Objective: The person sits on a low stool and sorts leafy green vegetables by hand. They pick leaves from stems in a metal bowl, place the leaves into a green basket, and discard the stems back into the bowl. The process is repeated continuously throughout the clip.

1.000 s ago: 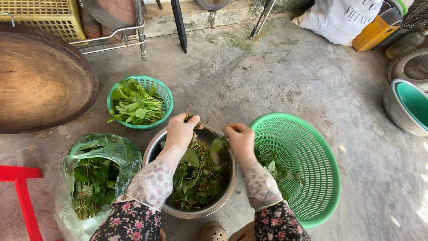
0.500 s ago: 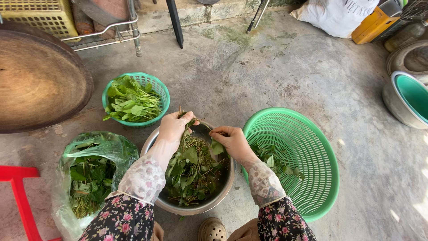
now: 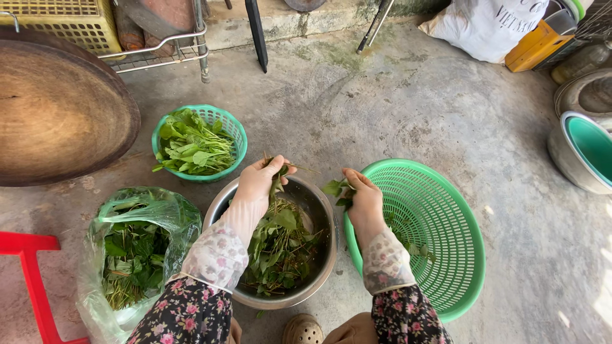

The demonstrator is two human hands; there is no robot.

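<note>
Fingers of the left hand (image 3: 260,181) are pinching a leafy stalk (image 3: 275,185) over the steel bowl (image 3: 322,255); the right hand (image 3: 362,199) is nipping plucked leaves (image 3: 336,188) beside the green basket (image 3: 446,210), where leaves risk dropping onto concrete.

Single head cam, looks steeply down from above, close over steel bowl (image 3: 319,255) at frame centre; floor (image 3: 408,108) runs to 12 o'clock; no second view.
</note>
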